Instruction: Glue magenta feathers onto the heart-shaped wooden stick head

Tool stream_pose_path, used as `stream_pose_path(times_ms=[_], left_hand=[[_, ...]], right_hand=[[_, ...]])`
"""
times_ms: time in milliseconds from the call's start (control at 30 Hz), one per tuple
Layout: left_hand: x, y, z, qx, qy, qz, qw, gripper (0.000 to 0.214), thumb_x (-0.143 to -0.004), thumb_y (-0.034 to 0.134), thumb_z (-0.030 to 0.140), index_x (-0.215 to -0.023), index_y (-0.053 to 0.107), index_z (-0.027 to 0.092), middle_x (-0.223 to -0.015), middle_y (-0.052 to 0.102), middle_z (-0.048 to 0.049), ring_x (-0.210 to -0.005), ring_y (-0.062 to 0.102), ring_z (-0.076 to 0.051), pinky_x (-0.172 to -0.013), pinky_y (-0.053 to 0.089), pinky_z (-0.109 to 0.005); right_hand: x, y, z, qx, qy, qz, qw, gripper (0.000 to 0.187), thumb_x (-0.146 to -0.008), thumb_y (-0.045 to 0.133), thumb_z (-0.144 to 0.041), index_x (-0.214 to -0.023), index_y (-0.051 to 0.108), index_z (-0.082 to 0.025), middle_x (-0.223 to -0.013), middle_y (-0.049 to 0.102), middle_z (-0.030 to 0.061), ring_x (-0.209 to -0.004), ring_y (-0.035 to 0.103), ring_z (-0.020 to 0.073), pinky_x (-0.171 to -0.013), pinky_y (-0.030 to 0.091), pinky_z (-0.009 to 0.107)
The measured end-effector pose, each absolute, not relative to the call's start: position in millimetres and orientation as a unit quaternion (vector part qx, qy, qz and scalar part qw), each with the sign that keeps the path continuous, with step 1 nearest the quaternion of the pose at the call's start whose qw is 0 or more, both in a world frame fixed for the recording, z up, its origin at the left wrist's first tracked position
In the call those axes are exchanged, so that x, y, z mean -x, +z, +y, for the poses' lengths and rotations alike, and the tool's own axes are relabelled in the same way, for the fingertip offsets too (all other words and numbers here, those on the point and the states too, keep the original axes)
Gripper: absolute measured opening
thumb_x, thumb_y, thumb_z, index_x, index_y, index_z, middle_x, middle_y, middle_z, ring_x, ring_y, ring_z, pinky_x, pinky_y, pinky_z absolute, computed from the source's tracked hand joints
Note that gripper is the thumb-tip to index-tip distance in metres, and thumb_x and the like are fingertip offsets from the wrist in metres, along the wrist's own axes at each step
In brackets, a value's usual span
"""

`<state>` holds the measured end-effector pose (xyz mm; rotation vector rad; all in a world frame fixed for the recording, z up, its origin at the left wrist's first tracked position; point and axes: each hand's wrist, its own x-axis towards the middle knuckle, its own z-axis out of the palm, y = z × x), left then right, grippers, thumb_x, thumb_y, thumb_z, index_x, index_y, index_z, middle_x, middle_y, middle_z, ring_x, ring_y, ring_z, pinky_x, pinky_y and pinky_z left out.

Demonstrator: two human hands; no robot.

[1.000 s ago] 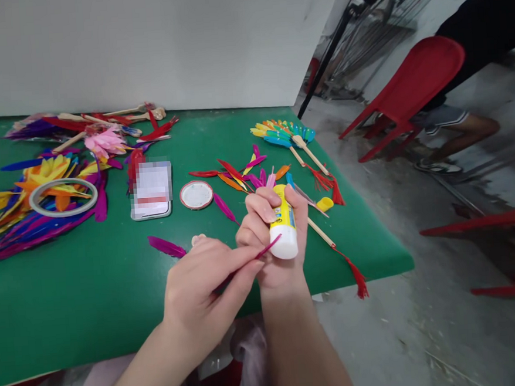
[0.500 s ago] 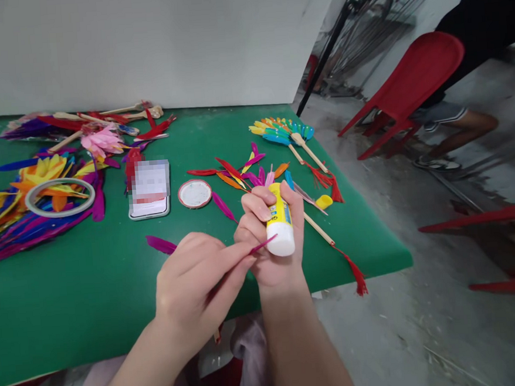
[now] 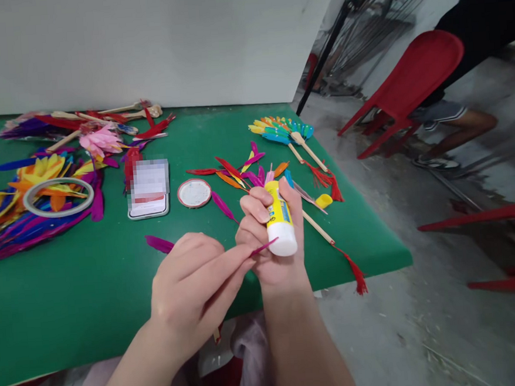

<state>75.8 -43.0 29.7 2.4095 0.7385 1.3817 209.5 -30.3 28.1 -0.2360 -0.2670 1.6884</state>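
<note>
The left hand (image 3: 189,286), nearest the body, pinches a thin magenta feather (image 3: 264,248) between thumb and forefinger. The feather's end crosses the white base of a yellow-and-white plastic glue stick (image 3: 280,218); whether they touch I cannot tell. The right hand (image 3: 255,234) is closed around the glue stick, holding it tilted, base toward the body, above a green-topped table (image 3: 93,310).

Taking the glue stick as the clock's centre, a red tassel (image 3: 355,275) on a slim wooden handle (image 3: 318,227) lies toward four o'clock, a yellow plastic cap (image 3: 324,200) between two and three. At ten lies a round white disc with a red rim (image 3: 194,193); beyond it, a pale-framed phone (image 3: 150,207). Loose coloured feathers (image 3: 228,181) spread toward eleven. Farther off at nine, a pale ring of tape (image 3: 90,199) rests on a multicoloured feather heap (image 3: 48,228). At twelve, near the table's far edge, lies a multicoloured feather fan (image 3: 282,129).
</note>
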Motion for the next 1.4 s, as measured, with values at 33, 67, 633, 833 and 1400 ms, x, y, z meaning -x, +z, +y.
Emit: stream_pose_path(times_ms=[33,67,633,833,1400], left_hand=[[-75.8,29.7,-42.9,-0.831,0.477,0.252,0.132,0.02,-0.079,0.057,0.011,-0.097,0.064,0.017,-0.067,0.062,-0.0006,-0.064,0.057,-0.011,-0.06,0.048,-0.025],[-75.6,29.6,-42.9,-0.832,0.478,0.251,0.131,0.02,-0.079,0.058,0.011,-0.097,0.064,0.017,-0.067,0.062,-0.0006,-0.064,0.057,-0.011,-0.061,0.048,-0.025],[-74.8,28.0,-44.2,-0.843,0.471,0.234,0.112,0.022,-0.078,0.059,0.008,-0.098,0.063,0.015,-0.067,0.061,-0.0013,-0.065,0.056,-0.012,-0.063,0.047,-0.028],[-73.1,26.4,-43.2,-0.814,0.501,0.264,0.13,0.026,-0.076,0.061,0.005,-0.098,0.063,0.017,-0.068,0.06,-0.0002,-0.065,0.055,-0.011,-0.062,0.047,-0.026],[-75.3,25.1,-41.2,-0.831,0.486,0.234,0.133,0.022,-0.077,0.061,0.006,-0.098,0.063,0.013,-0.067,0.06,-0.0015,-0.063,0.054,-0.01,-0.06,0.048,-0.027]], right_hand=[[-209.7,27.9,-30.3,0.104,0.744,-0.118,0.649,0.034,-0.082,0.048,-0.048,-0.065,0.037,-0.02,-0.05,0.043,-0.0108,-0.029,0.026,0.0005,-0.027,0.02,0.013],[-209.8,27.8,-30.3,0.105,0.745,-0.119,0.648,0.034,-0.082,0.049,-0.048,-0.065,0.037,-0.02,-0.05,0.043,-0.0107,-0.029,0.026,0.0005,-0.027,0.02,0.013],[-211.0,25.3,-27.2,0.103,0.76,-0.112,0.632,0.034,-0.083,0.044,-0.047,-0.063,0.04,-0.02,-0.049,0.044,-0.0095,-0.028,0.024,0.0008,-0.026,0.019,0.014],[-212.3,27.8,-28.8,0.112,0.753,-0.101,0.641,0.038,-0.084,0.043,-0.051,-0.064,0.042,-0.019,-0.048,0.044,-0.0091,-0.03,0.026,0.0017,-0.025,0.02,0.014],[-209.4,32.5,-28.1,0.166,0.754,-0.099,0.627,0.044,-0.082,0.045,-0.056,-0.058,0.043,-0.019,-0.045,0.043,-0.0076,-0.028,0.027,0.0013,-0.025,0.021,0.013]])
